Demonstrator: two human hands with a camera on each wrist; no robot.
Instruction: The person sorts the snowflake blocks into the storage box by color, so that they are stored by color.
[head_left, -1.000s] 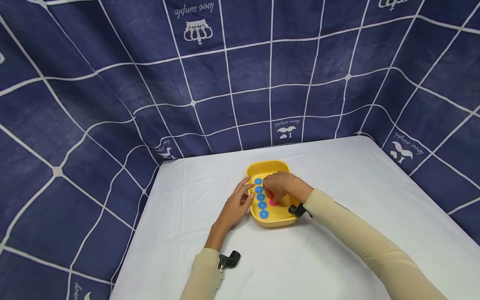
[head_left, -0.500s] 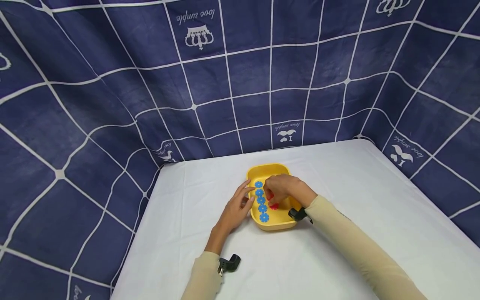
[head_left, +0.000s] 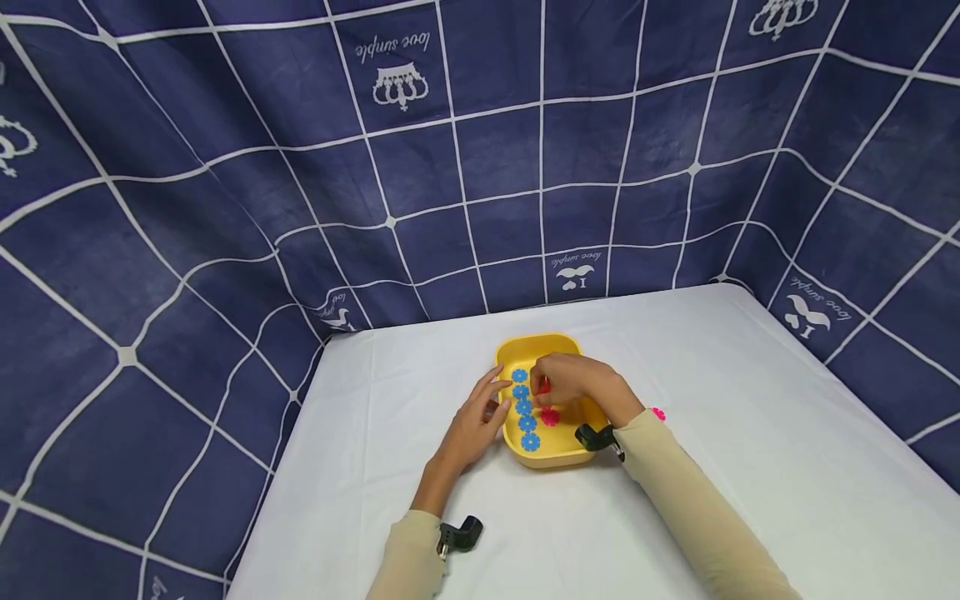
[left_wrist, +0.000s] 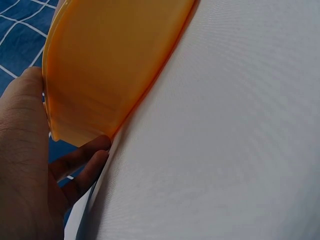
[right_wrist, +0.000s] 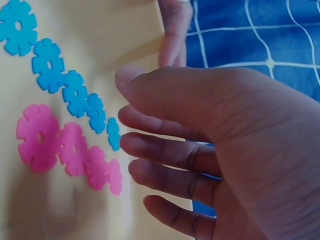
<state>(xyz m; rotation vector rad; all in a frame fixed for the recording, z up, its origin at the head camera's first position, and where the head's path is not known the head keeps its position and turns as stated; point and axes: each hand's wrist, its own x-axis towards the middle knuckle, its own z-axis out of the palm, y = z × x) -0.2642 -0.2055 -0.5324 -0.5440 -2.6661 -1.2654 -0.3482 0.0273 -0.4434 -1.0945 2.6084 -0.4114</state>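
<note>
A yellow rectangular tray (head_left: 551, 461) stands on the white table. Inside it lies a row of several blue flower-shaped discs (head_left: 521, 407). Beside them runs a line of pink flower-shaped discs (right_wrist: 32, 135), plain in the right wrist view. My left hand (head_left: 472, 429) touches the tray's left side; in the left wrist view the thumb is at the rim and relaxed fingers meet the lower edge. Over the pink line hovers my right hand (head_left: 573, 379), which hides part of it from the head view. Its thumb and fingers are apart, with nothing between them.
Another pink flower disc (head_left: 657, 414) lies on the white tabletop (head_left: 720, 367), right of the tray and partly behind the right sleeve (head_left: 660, 467). A dark blue curtain with white lines (head_left: 502, 217) hangs around the back and sides.
My right hand has drawn back from the pink discs, leaving the nearest one in plain sight. The loose pink disc now shows past the right sleeve. My left hand stays at the tray.
</note>
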